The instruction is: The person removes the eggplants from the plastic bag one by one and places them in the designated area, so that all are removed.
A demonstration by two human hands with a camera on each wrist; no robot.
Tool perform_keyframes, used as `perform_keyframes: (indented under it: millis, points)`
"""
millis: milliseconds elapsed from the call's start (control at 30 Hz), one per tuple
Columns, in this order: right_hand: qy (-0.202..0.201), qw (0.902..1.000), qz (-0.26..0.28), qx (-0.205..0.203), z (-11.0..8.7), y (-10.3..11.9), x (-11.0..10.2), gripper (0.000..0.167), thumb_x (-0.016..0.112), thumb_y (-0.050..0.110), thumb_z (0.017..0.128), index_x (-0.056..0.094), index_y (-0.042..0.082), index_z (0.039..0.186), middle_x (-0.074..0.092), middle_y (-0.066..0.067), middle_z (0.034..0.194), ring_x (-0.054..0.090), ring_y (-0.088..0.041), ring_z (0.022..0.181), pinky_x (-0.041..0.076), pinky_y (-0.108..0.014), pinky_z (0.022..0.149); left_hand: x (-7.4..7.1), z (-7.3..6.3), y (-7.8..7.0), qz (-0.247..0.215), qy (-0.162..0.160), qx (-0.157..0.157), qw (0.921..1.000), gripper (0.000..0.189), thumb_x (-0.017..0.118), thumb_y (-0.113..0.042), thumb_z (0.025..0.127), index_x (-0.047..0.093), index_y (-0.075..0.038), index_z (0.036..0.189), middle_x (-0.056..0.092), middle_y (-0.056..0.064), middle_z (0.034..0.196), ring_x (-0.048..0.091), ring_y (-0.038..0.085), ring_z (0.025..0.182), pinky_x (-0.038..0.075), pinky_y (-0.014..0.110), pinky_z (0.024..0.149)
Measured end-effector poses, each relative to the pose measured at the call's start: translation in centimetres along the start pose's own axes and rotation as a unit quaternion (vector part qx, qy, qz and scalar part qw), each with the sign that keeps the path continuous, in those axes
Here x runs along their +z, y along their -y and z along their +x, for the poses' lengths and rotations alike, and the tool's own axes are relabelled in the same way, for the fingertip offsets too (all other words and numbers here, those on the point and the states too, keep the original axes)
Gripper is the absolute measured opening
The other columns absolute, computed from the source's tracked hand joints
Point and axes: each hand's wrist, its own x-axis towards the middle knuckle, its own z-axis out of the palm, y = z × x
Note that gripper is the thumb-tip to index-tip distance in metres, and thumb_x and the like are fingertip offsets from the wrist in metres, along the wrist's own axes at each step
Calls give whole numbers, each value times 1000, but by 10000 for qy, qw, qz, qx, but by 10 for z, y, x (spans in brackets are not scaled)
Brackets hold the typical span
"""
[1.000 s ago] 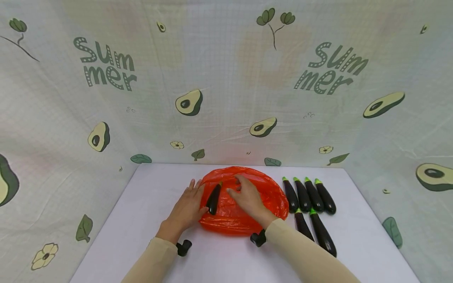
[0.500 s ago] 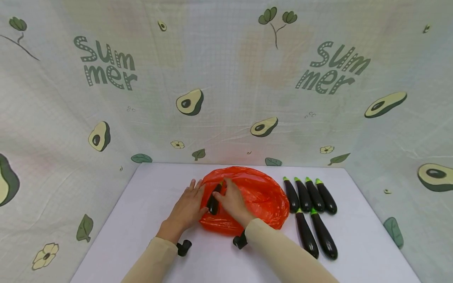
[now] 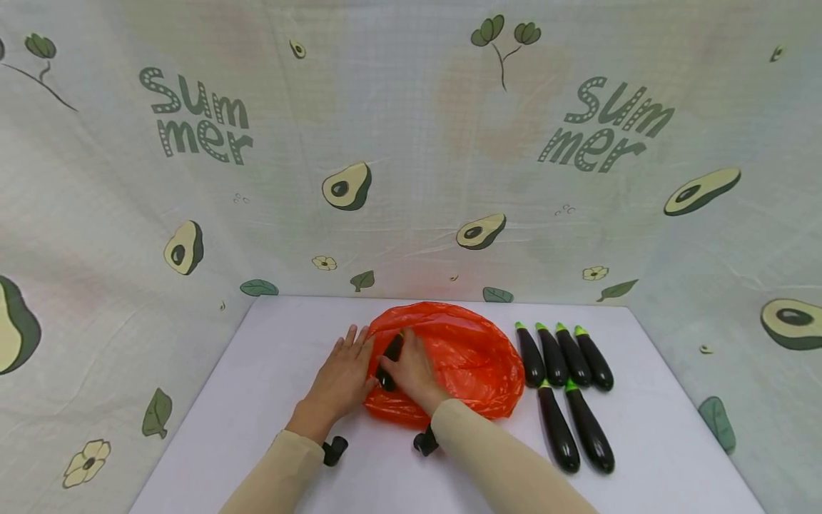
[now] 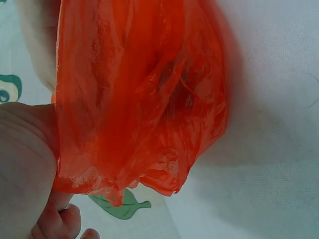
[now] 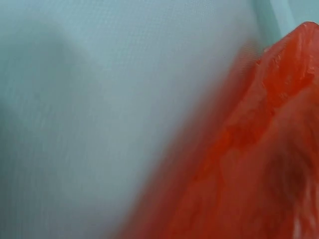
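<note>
A red plastic bag [image 3: 475, 350] lies with its mouth spread wide on the white table. Inside, at its left, is a dark eggplant [image 3: 393, 348]. My right hand [image 3: 416, 365] reaches into the bag and grips this eggplant, thumb across it; the fingers are partly hidden. At the bag's left edge rests my left hand [image 3: 342, 375], fingers straight along the outside. In the left wrist view, the left thumb [image 4: 27, 159] tucks behind the rim of the red bag [image 4: 129, 99]. The right wrist view shows the bag [image 5: 279, 129] blurred, without the hand.
Several eggplants [image 3: 557, 357] with green stem ends lie in two rows on the table [image 3: 655, 414], right of the bag. A cloth printed with avocados [image 3: 347, 187] stands behind and on both sides.
My right hand has moved left and down over the bag and now grips the eggplant inside it. My left hand has stayed at the bag's edge.
</note>
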Motion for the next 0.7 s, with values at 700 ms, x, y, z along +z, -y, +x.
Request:
perform_keyframes:
  millis: [700]
  points:
    - [578,9971,345,359,-2,-8,-28,87,80,15,91,29,7,161,64,-24,137,69,-35,110,60,-57,98,-2,-1,-1,-83,13,-320,9995,88,80,-33,94,36,1,162,31,19,172,19,41,162,25,57,130]
